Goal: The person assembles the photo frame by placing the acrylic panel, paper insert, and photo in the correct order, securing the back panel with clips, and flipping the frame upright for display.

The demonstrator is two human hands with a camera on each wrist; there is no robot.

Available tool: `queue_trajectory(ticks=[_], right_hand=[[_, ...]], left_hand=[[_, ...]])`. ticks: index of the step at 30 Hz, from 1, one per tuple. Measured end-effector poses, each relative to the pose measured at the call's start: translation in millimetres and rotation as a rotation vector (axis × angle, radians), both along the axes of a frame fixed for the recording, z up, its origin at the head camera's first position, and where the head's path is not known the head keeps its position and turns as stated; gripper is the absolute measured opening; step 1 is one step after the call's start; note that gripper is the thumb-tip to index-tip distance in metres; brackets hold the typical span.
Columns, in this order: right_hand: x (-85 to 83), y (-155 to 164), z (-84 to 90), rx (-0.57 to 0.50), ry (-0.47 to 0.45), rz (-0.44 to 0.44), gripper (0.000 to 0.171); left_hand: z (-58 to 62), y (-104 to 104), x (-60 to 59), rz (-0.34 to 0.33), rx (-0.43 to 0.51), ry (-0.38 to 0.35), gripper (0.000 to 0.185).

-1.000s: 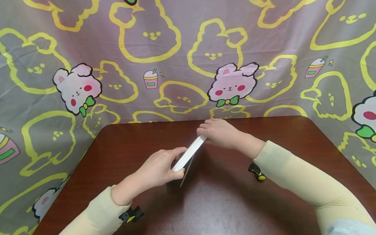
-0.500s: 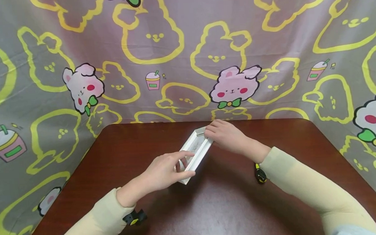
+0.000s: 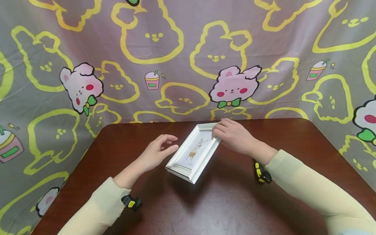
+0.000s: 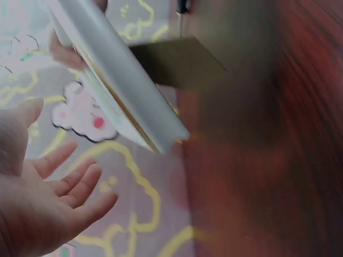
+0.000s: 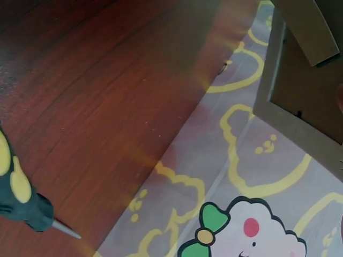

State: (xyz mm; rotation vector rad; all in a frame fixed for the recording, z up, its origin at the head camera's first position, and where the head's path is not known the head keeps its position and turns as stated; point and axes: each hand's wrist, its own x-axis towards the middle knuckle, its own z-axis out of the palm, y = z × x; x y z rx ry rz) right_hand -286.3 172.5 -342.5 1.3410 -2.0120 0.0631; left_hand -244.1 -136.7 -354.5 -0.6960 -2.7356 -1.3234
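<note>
A white picture frame (image 3: 194, 154) with a small deer print lies slanted near the middle of the dark wooden table (image 3: 211, 207), face up. My right hand (image 3: 223, 132) grips its far right corner, fingers curled over the rim. My left hand (image 3: 164, 147) hovers beside the frame's left edge with relaxed fingers and holds nothing. The left wrist view shows that open palm (image 4: 48, 198) apart from the frame's white edge (image 4: 123, 91). In the right wrist view the frame's brown back and stand (image 5: 300, 96) appear raised off the table.
A cartoon rabbit cloth (image 3: 184, 44) hangs behind and around the table. A dark green and yellow piece with a metal tip (image 5: 21, 198) sits by my right wrist (image 3: 260, 171); a similar one is at my left wrist (image 3: 132, 203).
The frame went from standing on edge between both hands to lying nearly flat, face up. My left hand let go and drew off to the left; my right hand kept hold.
</note>
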Motion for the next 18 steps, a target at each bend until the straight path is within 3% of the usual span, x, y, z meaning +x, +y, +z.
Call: queue_trajectory(ticks=[4, 9, 18], right_hand=[[0.7, 2.5, -4.0, -0.023, 0.009, 0.021, 0.037], [0.3, 3.5, -6.1, -0.07, 0.036, 0.059, 0.033], [0.5, 5.6, -10.9, -0.113, 0.018, 0.079, 0.029]], left_hand=[[-10.7, -4.3, -11.8, 0.001, 0.022, -0.169, 0.044], [-21.5, -4.0, -18.1, -0.059, 0.093, -0.413, 0.052], [-33.9, 2.2, -17.0, -0.141, 0.177, -0.596, 0.051]])
